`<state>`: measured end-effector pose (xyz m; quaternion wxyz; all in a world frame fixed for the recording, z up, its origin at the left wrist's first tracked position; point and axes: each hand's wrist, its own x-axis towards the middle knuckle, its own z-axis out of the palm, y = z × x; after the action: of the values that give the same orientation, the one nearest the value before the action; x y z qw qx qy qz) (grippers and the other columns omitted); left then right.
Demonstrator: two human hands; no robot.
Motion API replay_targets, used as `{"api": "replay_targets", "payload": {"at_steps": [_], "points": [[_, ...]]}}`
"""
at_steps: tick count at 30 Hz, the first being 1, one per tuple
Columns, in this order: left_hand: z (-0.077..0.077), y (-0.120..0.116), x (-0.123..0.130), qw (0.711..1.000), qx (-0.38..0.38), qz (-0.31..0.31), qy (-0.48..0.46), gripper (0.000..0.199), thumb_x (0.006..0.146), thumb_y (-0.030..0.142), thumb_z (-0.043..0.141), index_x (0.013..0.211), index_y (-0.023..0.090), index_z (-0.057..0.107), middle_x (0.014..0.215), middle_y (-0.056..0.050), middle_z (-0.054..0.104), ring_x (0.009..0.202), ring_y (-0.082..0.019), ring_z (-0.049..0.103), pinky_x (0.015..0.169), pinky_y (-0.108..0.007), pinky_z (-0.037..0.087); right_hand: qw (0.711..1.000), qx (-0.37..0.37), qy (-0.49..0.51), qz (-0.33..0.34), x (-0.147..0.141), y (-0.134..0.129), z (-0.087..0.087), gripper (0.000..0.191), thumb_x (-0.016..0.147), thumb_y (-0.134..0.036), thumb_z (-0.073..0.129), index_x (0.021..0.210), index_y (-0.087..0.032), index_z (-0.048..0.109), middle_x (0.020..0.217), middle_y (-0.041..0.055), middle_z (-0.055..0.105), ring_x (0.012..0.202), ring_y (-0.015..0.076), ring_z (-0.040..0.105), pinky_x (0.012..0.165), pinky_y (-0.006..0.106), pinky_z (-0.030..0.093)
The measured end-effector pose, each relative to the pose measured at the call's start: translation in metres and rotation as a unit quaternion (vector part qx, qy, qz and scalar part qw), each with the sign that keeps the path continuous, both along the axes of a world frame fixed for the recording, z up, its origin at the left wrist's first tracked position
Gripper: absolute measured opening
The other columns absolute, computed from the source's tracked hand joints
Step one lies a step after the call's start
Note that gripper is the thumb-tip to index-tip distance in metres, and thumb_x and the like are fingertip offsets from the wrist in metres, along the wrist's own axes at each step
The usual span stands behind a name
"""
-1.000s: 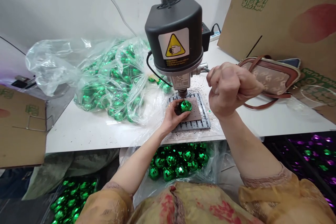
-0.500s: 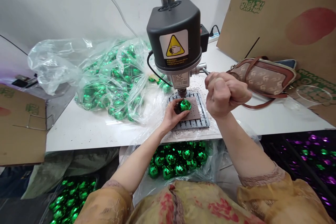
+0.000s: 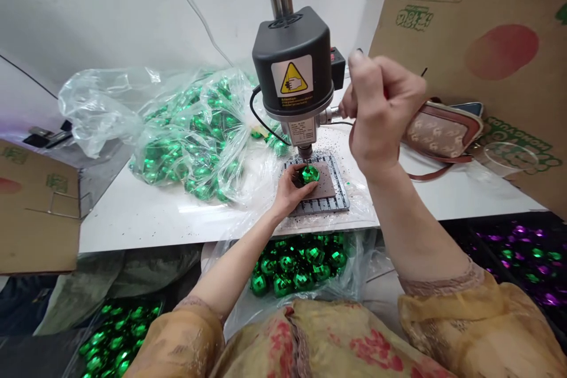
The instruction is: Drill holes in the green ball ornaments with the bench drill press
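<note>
**Green faceted bauble (image 3: 309, 175) held under the drill press**

From the head camera, the bauble sits at the middle of the desk (image 3: 177, 230), on a brown pad (image 3: 326, 180) laid over a slotted metal base plate (image 3: 321, 207). It lies directly below the chuck (image 3: 305, 152) of a black-headed bench drill press (image 3: 292, 56), close under the tip. The left hand (image 3: 290, 189) is cupped around the bauble, its fingers curving over the near side and leaving the shiny top showing. The right hand (image 3: 378, 109) is raised and curled into a tight fist at the right of the drill head, closed around the feed lever (image 3: 333, 113), whose grip is hidden by the fingers. Dark specks (image 3: 339, 150) are scattered across the desk around the plate.

To the far left of the drill, a clear plastic bag (image 3: 104, 109) bulges with more green baubles. Just below the desk edge, between the forearms, another open bag (image 3: 361, 254) holds a heap of green baubles (image 3: 295, 266). A crate of green baubles (image 3: 117, 339) sits at near left, and purple and green baubles (image 3: 527, 251) lie at near right. On the right of the desk, a brown-trimmed handbag (image 3: 443, 139) leans against a cardboard sheet (image 3: 460, 29). Another piece of cardboard (image 3: 38, 215) stands at the left.
</note>
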<state>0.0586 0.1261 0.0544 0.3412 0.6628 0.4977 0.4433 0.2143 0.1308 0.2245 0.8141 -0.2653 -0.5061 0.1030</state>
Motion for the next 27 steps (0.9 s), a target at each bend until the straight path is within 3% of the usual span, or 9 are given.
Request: {"api": "replay_targets", "payload": {"at_steps": [5,7,9,12,16,18,22,25,27], "points": [[0.023,-0.035,-0.017,0.998,0.031,0.044,0.018,0.041,0.074,0.032,0.083,0.107,0.020,0.061,0.097,-0.002,0.069,0.080,-0.014,0.061,0.075,-0.028,0.050,1.000,0.016,-0.004,0.018,0.003,0.012,0.014,0.061,0.077,-0.069,0.062,0.055,-0.024,0.028,0.048,-0.0064,0.025,0.045,0.0073,0.027,0.044,0.032,0.021],[0.032,-0.061,-0.034,0.998,0.014,-0.012,0.068,0.039,0.076,0.032,0.081,0.107,0.020,0.061,0.094,-0.002,0.068,0.078,-0.015,0.061,0.074,-0.028,0.050,0.999,0.031,0.013,0.026,0.003,0.014,0.012,0.060,0.075,-0.069,0.063,0.056,-0.024,0.030,0.049,-0.0069,0.027,0.044,0.0058,0.029,0.044,0.031,0.019],[0.032,-0.091,-0.053,0.981,-0.026,-0.126,0.147,0.038,0.077,0.032,0.080,0.108,0.020,0.062,0.094,-0.002,0.068,0.081,-0.017,0.063,0.075,-0.029,0.051,0.998,0.039,0.021,0.033,0.002,0.014,0.011,0.058,0.074,-0.067,0.064,0.057,-0.024,0.031,0.049,-0.0072,0.029,0.043,0.0051,0.029,0.043,0.030,0.018],[0.006,-0.136,-0.074,0.920,-0.056,-0.261,0.285,0.040,0.079,0.032,0.079,0.114,0.020,0.063,0.106,-0.006,0.067,0.095,-0.024,0.066,0.081,-0.035,0.055,0.998,0.043,0.029,0.035,0.001,0.013,0.012,0.055,0.075,-0.065,0.064,0.058,-0.025,0.030,0.049,-0.0077,0.029,0.041,0.0051,0.029,0.042,0.030,0.018],[-0.049,-0.181,-0.080,0.864,-0.007,-0.274,0.423,0.049,0.088,0.032,0.072,0.133,0.019,0.057,0.117,-0.013,0.067,0.097,-0.029,0.069,0.080,-0.040,0.058,0.998,0.049,0.041,0.028,-0.001,0.013,0.012,0.053,0.076,-0.063,0.063,0.060,-0.025,0.029,0.050,-0.0084,0.028,0.038,0.0042,0.028,0.040,0.030,0.018],[-0.061,-0.191,-0.077,0.843,0.053,-0.270,0.462,0.056,0.091,0.036,0.071,0.141,0.019,0.052,0.123,-0.015,0.067,0.095,-0.029,0.070,0.077,-0.040,0.059,0.997,0.055,0.042,0.027,-0.001,0.013,0.011,0.053,0.077,-0.061,0.064,0.060,-0.025,0.029,0.049,-0.0087,0.028,0.038,0.0040,0.029,0.041,0.029,0.018],[-0.034,-0.170,-0.076,0.858,0.236,-0.224,0.398,0.040,0.097,0.035,0.063,0.133,0.020,0.056,0.112,-0.011,0.072,0.084,-0.021,0.071,0.070,-0.032,0.057,0.997,0.058,0.033,0.028,0.000,0.015,0.008,0.053,0.083,-0.056,0.065,0.059,-0.023,0.031,0.048,-0.0083,0.030,0.038,0.0050,0.031,0.042,0.029,0.019],[0.004,-0.110,-0.084,0.895,0.326,-0.112,0.283,0.021,0.095,0.014,0.056,0.115,0.020,0.062,0.094,-0.006,0.073,0.082,-0.017,0.069,0.075,-0.029,0.056,0.998,0.051,0.029,0.023,0.001,0.014,0.006,0.054,0.084,-0.056,0.065,0.058,-0.022,0.031,0.047,-0.0085,0.031,0.039,0.0052,0.031,0.044,0.028,0.021],[0.024,-0.052,-0.093,0.918,0.297,0.002,0.262,0.019,0.091,0.009,0.054,0.103,0.020,0.064,0.088,-0.005,0.071,0.080,-0.018,0.068,0.075,-0.030,0.055,0.998,0.050,0.032,0.020,0.001,0.013,0.006,0.055,0.084,-0.056,0.066,0.057,-0.022,0.032,0.046,-0.0089,0.030,0.040,0.0046,0.030,0.045,0.027,0.022]]}}
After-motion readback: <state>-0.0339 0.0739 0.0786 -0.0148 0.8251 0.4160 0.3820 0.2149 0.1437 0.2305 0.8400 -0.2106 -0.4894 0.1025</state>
